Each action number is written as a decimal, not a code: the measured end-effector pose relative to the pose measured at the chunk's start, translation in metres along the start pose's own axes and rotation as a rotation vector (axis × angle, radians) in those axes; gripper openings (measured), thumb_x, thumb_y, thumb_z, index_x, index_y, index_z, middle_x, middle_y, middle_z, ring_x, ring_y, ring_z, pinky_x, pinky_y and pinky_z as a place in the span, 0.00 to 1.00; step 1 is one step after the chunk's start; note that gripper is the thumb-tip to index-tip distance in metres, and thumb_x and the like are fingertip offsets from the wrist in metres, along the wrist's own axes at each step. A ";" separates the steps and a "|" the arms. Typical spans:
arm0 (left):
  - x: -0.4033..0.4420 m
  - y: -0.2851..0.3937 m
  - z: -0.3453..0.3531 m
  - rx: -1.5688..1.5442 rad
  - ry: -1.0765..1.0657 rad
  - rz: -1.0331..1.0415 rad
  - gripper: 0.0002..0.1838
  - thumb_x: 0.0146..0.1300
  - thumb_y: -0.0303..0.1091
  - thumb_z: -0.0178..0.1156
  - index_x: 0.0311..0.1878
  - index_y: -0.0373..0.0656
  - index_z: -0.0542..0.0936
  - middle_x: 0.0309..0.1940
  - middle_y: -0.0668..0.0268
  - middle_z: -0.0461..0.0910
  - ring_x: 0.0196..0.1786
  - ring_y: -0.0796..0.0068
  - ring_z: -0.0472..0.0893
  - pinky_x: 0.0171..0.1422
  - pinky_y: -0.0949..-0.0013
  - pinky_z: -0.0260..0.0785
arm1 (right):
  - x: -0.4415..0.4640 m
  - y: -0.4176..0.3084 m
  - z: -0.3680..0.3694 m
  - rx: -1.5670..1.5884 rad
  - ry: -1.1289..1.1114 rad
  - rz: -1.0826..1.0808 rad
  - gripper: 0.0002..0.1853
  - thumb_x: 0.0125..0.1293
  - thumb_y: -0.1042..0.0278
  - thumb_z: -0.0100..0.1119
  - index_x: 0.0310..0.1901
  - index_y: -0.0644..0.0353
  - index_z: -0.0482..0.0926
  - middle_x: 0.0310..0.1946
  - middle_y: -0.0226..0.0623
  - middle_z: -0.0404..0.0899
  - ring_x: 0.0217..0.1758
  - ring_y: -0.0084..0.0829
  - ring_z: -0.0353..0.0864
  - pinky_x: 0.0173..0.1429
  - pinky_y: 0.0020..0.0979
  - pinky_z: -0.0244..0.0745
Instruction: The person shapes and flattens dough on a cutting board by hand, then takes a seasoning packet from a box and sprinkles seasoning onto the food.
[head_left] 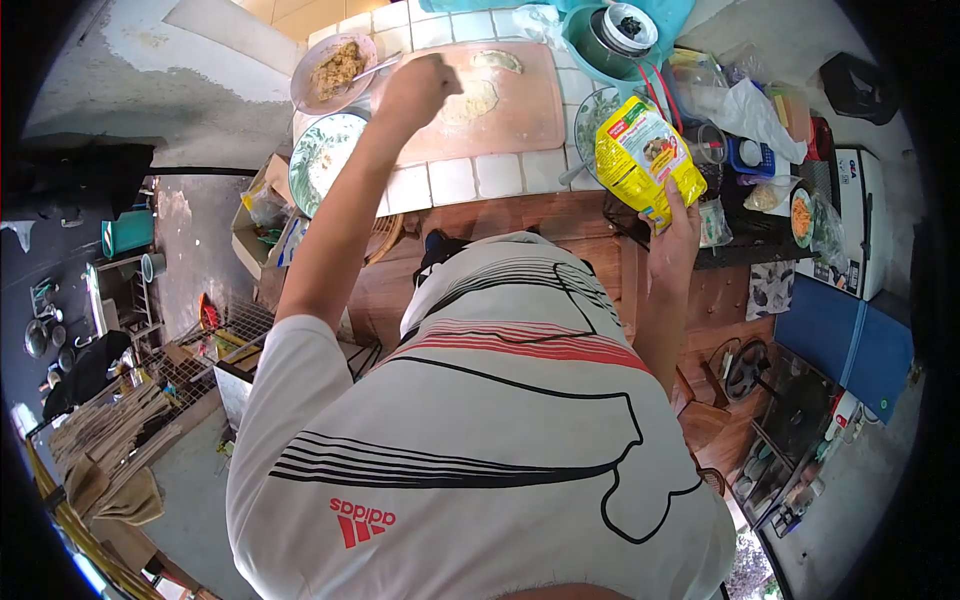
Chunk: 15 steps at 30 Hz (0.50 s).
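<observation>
Over the left part of a pinkish cutting board (540, 125), my left hand (422, 90) is closed; what its fingers hold, if anything, is hidden. Just right of it a flat, pale round of dough (470, 103) lies on the board. A folded, filled dough piece (498, 62) lies near the board's far edge. My right hand (675, 215) grips the lower end of a yellow bag (648, 150), tilted over a patterned plate (590, 112) at the right. Left of the board are a pink bowl of brown filling (338, 72) with a spoon in it and a green-rimmed plate (325, 160) dusted white.
The tiled counter (455, 183) carries the board. At the back right, a teal basin (578, 50) holds a pot and a white cup. Plastic bags, a blue-lidded container (750, 153) and a plate of orange shreds (801, 216) stand farther right. Cardboard boxes (250, 235) sit below left.
</observation>
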<state>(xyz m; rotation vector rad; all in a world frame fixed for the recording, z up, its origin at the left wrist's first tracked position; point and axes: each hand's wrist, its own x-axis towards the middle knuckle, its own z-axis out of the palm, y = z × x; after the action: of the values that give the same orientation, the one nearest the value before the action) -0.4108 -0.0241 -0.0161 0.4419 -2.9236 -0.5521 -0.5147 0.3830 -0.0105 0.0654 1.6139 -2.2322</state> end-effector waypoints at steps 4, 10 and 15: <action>-0.068 -0.051 -0.040 0.025 -0.121 -0.286 0.10 0.62 0.38 0.70 0.38 0.41 0.88 0.34 0.54 0.83 0.41 0.51 0.84 0.47 0.53 0.74 | -0.005 0.003 0.014 0.006 0.013 0.017 0.18 0.77 0.64 0.62 0.63 0.59 0.74 0.50 0.35 0.85 0.42 0.26 0.88 0.34 0.28 0.83; -0.169 -0.140 -0.019 0.149 -0.094 -0.458 0.09 0.63 0.35 0.67 0.40 0.40 0.87 0.45 0.50 0.84 0.49 0.47 0.84 0.53 0.48 0.75 | -0.014 0.016 0.036 -0.036 0.057 0.069 0.19 0.77 0.63 0.61 0.64 0.59 0.75 0.51 0.34 0.86 0.45 0.24 0.89 0.34 0.26 0.85; -0.160 -0.114 0.006 0.088 0.103 -0.393 0.25 0.66 0.32 0.65 0.66 0.41 0.78 0.59 0.47 0.81 0.61 0.44 0.81 0.68 0.51 0.72 | -0.023 0.018 0.052 -0.035 0.037 0.051 0.18 0.77 0.62 0.61 0.64 0.57 0.75 0.52 0.31 0.85 0.47 0.24 0.88 0.37 0.26 0.84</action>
<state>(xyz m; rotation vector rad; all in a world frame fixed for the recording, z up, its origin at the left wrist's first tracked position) -0.2302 -0.0740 -0.0765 1.0367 -2.7778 -0.4278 -0.4779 0.3369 -0.0033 0.1378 1.6505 -2.1758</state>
